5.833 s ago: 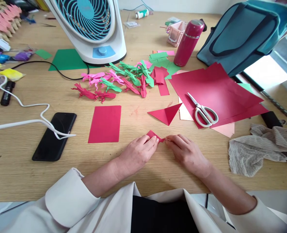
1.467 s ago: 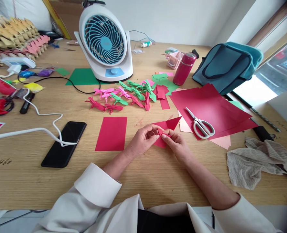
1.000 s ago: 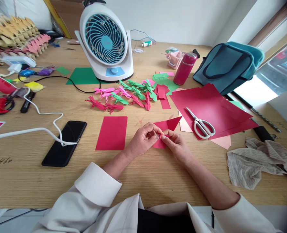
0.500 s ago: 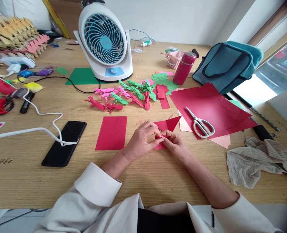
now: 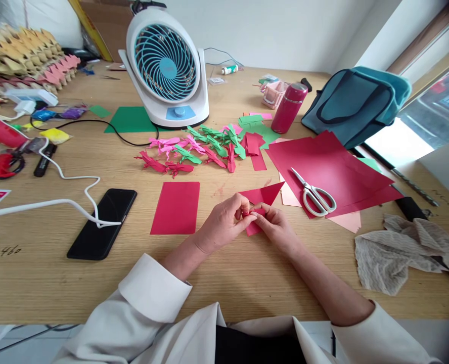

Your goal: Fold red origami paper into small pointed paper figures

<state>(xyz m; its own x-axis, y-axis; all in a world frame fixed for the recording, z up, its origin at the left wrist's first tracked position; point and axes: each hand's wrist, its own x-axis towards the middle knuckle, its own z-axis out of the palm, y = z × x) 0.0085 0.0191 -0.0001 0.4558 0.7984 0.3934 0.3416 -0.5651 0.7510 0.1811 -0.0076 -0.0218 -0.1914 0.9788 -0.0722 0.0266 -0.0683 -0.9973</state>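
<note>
Between my two hands is a small piece of red paper [image 5: 254,228], pinched at its upper edge and partly covered by fingers. My left hand [image 5: 226,218] is closed on it with thumb and forefinger. My right hand [image 5: 275,227] grips it from the other side, the fingertips of both hands nearly meeting. Just beyond them lies a folded red paper triangle [image 5: 268,193]. To the left of my left hand rests a flat red paper rectangle [image 5: 176,208]. Folded paper figures [image 5: 209,144] in pink, green and red lie in a pile farther back.
White-handled scissors [image 5: 315,196] lie on large red sheets [image 5: 346,167] at right. A phone [image 5: 102,222] with a white cable is at left. Behind stand a fan [image 5: 167,71], a red flask [image 5: 289,107] and a teal bag [image 5: 353,106]. A crumpled cloth [image 5: 391,253] lies at front right.
The view has shifted slightly. Both hands stay together, while the red paper between them has turned a little, showing more of itself below the fingertips.
</note>
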